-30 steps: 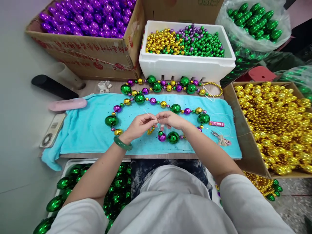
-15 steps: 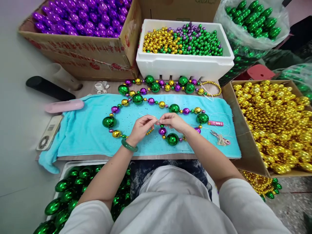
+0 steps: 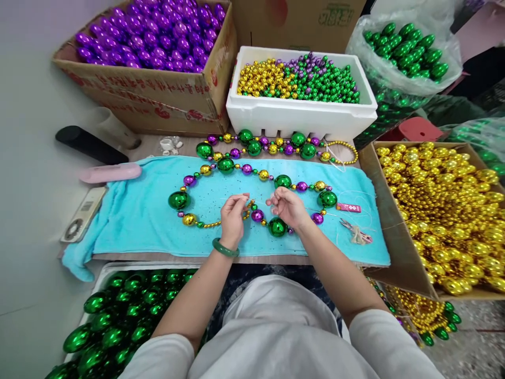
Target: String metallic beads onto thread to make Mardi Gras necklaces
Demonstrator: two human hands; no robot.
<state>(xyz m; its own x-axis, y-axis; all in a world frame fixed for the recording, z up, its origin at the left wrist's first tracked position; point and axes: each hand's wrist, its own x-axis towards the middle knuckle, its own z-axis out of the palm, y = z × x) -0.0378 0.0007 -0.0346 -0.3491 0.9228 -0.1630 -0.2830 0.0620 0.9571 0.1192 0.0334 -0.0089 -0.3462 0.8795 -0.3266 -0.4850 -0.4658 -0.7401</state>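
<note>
A beaded garland of green, purple and gold balls lies in a loop on the turquoise towel (image 3: 138,210); one large green ball (image 3: 179,200) marks its left end. At the garland's near side, my left hand (image 3: 233,217) pinches a thin pale thread (image 3: 226,199), close to a run of small gold beads (image 3: 215,224). My right hand (image 3: 290,208) is a little apart from it, fingers curled together above a purple ball (image 3: 258,215) and a large green ball (image 3: 278,227). Whatever its fingertips hold is too fine to make out.
Behind the towel lies a second garland (image 3: 254,148), before a white foam box (image 3: 300,113) of small beads. A carton (image 3: 158,97) of purple balls stands back left, a carton (image 3: 398,221) of gold beads right. Thread snips (image 3: 357,233) and a small pink packet (image 3: 349,208) lie on the towel.
My hands were together at the fingertips and have moved apart, the right one to the right with its fingers curled. The camera view has shifted slightly.
</note>
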